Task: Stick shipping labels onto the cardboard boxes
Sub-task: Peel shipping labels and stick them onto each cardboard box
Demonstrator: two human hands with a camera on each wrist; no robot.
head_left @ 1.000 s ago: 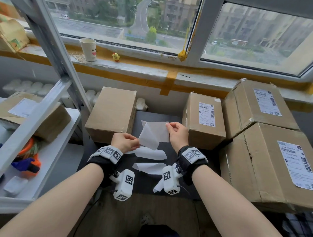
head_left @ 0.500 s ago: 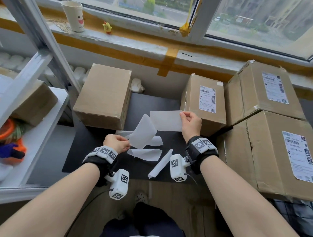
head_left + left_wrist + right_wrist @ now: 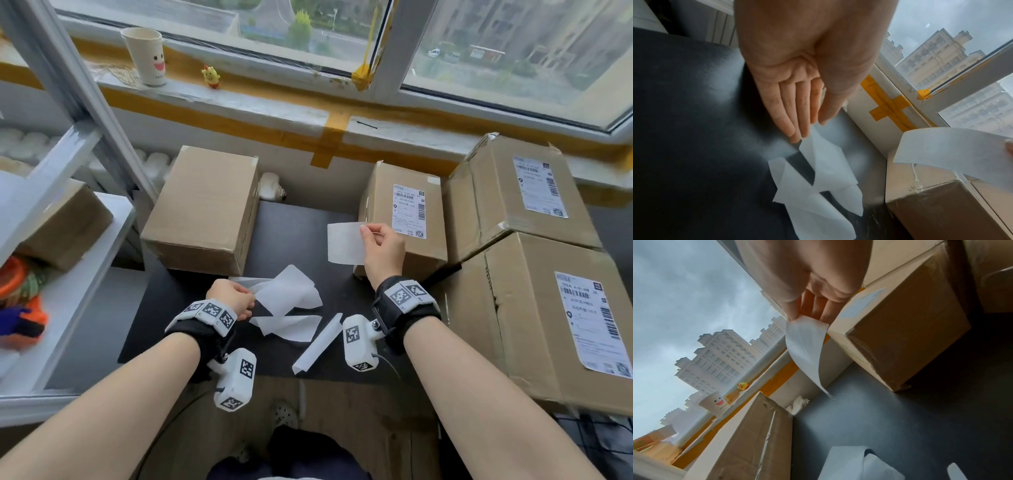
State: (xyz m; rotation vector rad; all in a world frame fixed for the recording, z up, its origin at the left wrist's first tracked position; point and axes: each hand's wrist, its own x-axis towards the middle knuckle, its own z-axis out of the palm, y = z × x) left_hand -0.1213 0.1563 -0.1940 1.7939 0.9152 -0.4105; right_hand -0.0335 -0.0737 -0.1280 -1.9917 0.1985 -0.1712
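My right hand (image 3: pixel 364 231) pinches one edge of a peeled white label (image 3: pixel 346 243), blank side towards me. It hangs above the black table (image 3: pixel 294 226), just left of a small labelled box (image 3: pixel 380 205). The right wrist view shows the label (image 3: pixel 805 345) curling down from my thumb and fingers (image 3: pixel 793 311). An unlabelled cardboard box (image 3: pixel 205 205) stands at the table's back left. My left hand (image 3: pixel 239 301) is low over the table, its thumb and straight fingers (image 3: pixel 795 126) pinching a corner of the backing paper (image 3: pixel 828 162), which droops onto other sheets.
Two larger labelled boxes (image 3: pixel 507 192) (image 3: pixel 534 308) are stacked at the right. Several loose backing sheets (image 3: pixel 291 327) and a rolled one (image 3: pixel 318 342) lie on the table. A metal shelf (image 3: pixel 68 274) with a box stands left. A paper cup (image 3: pixel 145 56) sits on the sill.
The label and backing came fully apart. My right hand carried the label right towards the labelled box. My left hand lowered the backing paper onto the sheets on the table.
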